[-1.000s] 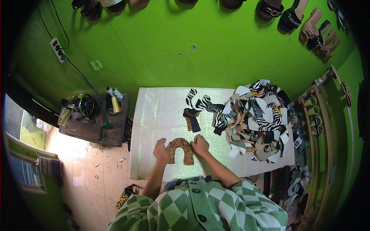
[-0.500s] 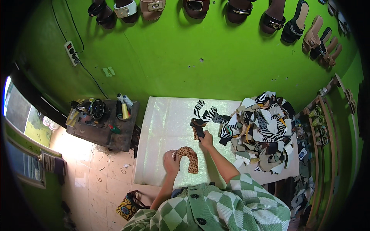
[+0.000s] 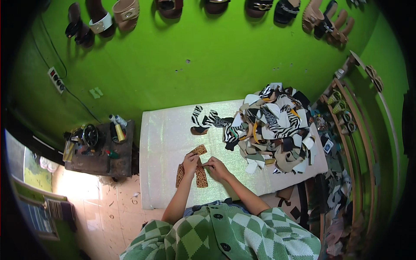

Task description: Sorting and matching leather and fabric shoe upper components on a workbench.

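Note:
A curved leopard-print piece [image 3: 201,177], tan with dark spots, lies on the pale table in front of me, its two legs toward my body. My left hand [image 3: 190,164] is closed over its upper part, gripping a second leopard-print strip [image 3: 199,150] whose end sticks out beyond the fingers. From the right, my right hand [image 3: 218,169] brings thumb and forefinger together at the edge of the curved piece; the other fingers are curled. Where the two pieces overlap is hidden under my left hand. Farther off, zebra-print strips [image 3: 197,116] lie beside a brown piece [image 3: 199,130].
A heap of mixed offcuts [image 3: 277,130] covers the table's right side. At left stands a dark sewing machine table [image 3: 97,156] with thread cones [image 3: 119,132]. Sandals [image 3: 216,6] hang along the green wall; a wooden rack [image 3: 353,160] is at right.
My right hand has come back from the zebra strips with the leopard-print strip, which my left hand now grips over the curved piece. My view has shifted to the right.

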A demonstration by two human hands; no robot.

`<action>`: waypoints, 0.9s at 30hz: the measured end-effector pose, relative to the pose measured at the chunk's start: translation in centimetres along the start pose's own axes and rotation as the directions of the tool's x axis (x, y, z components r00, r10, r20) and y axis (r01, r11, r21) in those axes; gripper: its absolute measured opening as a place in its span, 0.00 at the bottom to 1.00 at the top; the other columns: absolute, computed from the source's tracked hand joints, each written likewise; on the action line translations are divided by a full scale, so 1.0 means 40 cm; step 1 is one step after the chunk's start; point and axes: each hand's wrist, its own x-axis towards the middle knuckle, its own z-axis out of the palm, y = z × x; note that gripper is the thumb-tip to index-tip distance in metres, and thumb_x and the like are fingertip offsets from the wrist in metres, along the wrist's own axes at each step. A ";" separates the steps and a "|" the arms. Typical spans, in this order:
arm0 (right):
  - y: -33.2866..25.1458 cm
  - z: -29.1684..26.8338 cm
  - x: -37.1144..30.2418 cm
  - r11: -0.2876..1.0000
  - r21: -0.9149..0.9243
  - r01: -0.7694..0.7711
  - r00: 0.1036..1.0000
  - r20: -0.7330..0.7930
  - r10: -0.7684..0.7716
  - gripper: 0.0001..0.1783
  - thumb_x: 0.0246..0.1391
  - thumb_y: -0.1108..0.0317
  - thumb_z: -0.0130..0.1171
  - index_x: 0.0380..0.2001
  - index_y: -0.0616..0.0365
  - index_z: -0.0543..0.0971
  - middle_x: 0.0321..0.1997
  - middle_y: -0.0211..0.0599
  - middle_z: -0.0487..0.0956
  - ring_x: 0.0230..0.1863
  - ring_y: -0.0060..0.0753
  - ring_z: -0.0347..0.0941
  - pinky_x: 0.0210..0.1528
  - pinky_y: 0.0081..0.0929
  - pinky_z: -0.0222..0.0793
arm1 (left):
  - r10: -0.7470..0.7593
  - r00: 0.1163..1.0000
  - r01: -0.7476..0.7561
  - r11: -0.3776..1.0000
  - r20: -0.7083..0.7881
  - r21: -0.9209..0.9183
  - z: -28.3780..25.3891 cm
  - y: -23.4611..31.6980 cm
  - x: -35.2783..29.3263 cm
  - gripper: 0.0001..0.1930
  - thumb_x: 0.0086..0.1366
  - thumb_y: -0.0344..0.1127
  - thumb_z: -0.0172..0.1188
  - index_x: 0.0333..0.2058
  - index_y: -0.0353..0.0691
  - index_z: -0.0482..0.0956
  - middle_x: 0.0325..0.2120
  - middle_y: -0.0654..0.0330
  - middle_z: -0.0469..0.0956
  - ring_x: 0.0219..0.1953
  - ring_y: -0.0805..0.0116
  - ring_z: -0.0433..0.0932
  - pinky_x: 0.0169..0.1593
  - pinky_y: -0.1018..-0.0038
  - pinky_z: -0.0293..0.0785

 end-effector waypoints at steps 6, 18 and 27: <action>0.012 0.012 -0.040 0.999 -0.010 0.041 0.997 0.063 -0.040 0.19 0.44 0.77 0.53 0.42 0.53 0.78 0.37 0.40 0.70 0.40 0.40 0.68 0.46 0.30 0.65 | 0.111 0.991 -0.112 0.994 0.069 0.015 -0.037 -0.061 -0.010 0.15 0.56 0.26 0.60 0.42 0.30 0.72 0.35 0.55 0.77 0.38 0.70 0.76 0.42 0.79 0.71; -0.102 -0.126 -0.159 0.994 -0.091 -0.052 0.984 -0.175 0.036 0.37 0.36 0.78 0.52 0.56 0.46 0.67 0.54 0.42 0.64 0.59 0.48 0.55 0.62 0.37 0.50 | -0.024 0.585 -0.493 0.783 0.811 0.379 0.009 0.291 -0.196 0.07 0.56 0.22 0.57 0.35 0.33 0.75 0.30 0.61 0.79 0.35 0.75 0.78 0.41 0.78 0.72; -0.098 -0.102 -0.317 0.966 -0.166 -0.200 0.974 -0.140 0.178 0.14 0.40 0.65 0.61 0.35 0.51 0.78 0.58 0.36 0.64 0.60 0.47 0.53 0.62 0.40 0.48 | -0.045 0.374 -0.543 0.799 0.926 0.258 0.062 0.295 -0.227 0.07 0.55 0.23 0.57 0.34 0.34 0.76 0.29 0.62 0.79 0.33 0.75 0.78 0.39 0.78 0.73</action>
